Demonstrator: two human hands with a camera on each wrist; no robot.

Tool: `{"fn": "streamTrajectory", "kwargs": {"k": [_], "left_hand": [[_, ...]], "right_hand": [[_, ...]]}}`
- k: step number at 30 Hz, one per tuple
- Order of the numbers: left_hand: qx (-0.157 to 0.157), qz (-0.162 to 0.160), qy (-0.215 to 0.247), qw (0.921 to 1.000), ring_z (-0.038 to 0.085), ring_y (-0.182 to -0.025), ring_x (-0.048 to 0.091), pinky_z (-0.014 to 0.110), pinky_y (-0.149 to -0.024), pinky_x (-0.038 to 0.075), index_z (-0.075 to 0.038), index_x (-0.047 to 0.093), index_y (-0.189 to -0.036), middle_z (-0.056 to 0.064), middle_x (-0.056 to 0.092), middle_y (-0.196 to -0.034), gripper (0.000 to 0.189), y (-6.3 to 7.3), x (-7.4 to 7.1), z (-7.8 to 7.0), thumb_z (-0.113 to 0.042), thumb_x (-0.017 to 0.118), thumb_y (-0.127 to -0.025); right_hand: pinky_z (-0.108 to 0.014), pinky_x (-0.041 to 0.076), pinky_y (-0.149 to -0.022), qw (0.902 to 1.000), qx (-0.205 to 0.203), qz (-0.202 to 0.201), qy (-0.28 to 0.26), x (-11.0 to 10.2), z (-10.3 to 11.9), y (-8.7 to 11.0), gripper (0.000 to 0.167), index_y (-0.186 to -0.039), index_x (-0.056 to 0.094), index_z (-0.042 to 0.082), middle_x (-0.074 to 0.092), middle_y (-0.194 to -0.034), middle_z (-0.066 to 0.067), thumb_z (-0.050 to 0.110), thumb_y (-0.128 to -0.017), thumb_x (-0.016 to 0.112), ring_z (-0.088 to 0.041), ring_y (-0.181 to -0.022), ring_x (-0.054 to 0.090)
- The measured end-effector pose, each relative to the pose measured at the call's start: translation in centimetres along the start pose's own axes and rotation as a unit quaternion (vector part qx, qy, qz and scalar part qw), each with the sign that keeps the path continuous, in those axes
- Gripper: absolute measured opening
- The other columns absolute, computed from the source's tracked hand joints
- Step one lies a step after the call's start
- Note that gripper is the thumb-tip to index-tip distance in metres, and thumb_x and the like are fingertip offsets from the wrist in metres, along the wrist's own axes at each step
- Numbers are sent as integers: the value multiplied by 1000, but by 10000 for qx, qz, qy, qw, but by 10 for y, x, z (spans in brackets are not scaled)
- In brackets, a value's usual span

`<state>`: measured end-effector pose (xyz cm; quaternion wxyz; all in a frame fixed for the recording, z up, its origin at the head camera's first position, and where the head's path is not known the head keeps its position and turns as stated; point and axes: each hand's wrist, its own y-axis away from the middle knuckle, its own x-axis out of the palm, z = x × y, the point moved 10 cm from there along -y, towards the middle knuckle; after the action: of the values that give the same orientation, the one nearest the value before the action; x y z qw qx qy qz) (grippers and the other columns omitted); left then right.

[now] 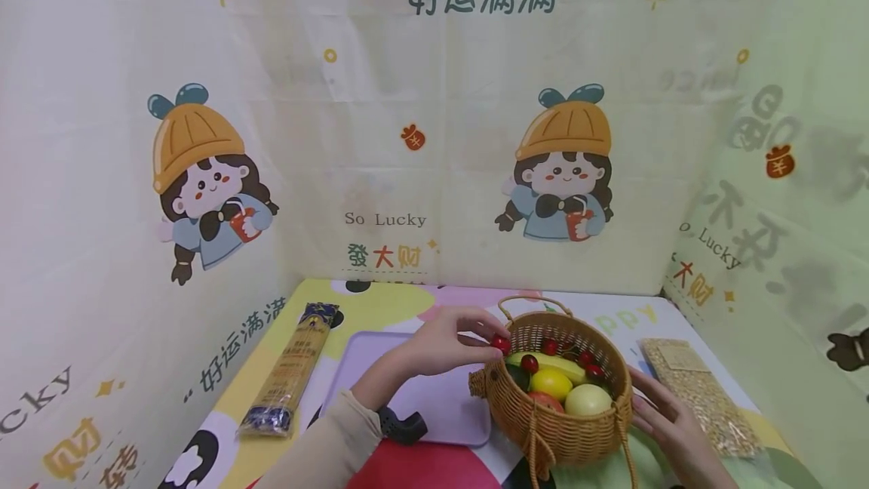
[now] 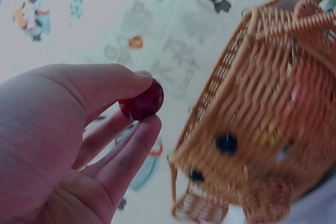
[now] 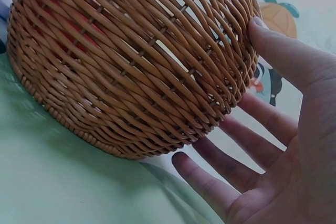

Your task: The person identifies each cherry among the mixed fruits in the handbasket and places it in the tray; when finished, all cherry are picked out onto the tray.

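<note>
A wicker basket (image 1: 577,440) with a looped handle and dark button eyes holds fruit. Inside show a banana (image 1: 569,368), a lemon (image 1: 551,383), a pale round fruit (image 1: 588,401), a partly hidden red fruit (image 1: 545,400) and several dark red cherries (image 1: 594,373). My left hand (image 1: 451,342) pinches one cherry (image 2: 143,100) between thumb and fingertips, at the basket's left rim. On the opposite side, my right hand (image 1: 668,417) rests its extended fingers against the woven wall, thumb higher up, as the right wrist view shows.
A lilac tray (image 1: 441,421) lies left of the basket, partly under my left forearm. Farther left is a long pack of noodles (image 1: 292,372). A clear bag of grains or beans (image 1: 702,398) lies at the right. Printed cloth walls (image 1: 441,172) enclose the table.
</note>
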<state>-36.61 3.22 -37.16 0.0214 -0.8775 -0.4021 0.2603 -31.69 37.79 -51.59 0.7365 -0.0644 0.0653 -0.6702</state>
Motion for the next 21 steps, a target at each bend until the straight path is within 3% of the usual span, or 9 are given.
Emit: {"fn": "streamTrajectory", "kwargs": {"k": [4,8,13,21], "left_hand": [[-212,-410,190,9988,14,-118,77,29,-103,63,-19,82,-126,0,78,-131,27,11,-20,27,-18,86,-99],[-501,-860,449,9940,19,-119,78,30,-100,64,-12,81,-126,7,77,-130,29,19,-31,71,-16,87,-98],[-858,-1279,83,9880,21,-114,80,24,-87,62,-7,82,-125,7,83,-118,32,26,-32,120,-18,88,-96],[-1004,-1332,-186,9858,25,-109,81,28,-89,65,-12,83,-116,9,79,-121,26,28,-22,150,-7,90,-91]], "right_hand": [[-26,64,-97,10000,-64,29,20,-2,3,0,49,-144,61,45,64,-142,33,6,-118,47,5,-124,69],[-25,64,-97,9999,-93,45,28,-4,5,0,48,-149,61,41,64,-143,32,6,-118,47,5,-125,69],[-26,64,-96,10000,-26,42,-36,-5,3,0,48,-148,61,42,65,-142,32,7,-118,46,5,-124,69],[-26,64,-97,9999,52,74,57,-1,3,0,47,-148,59,42,64,-142,32,8,-118,46,5,-125,69]]}}
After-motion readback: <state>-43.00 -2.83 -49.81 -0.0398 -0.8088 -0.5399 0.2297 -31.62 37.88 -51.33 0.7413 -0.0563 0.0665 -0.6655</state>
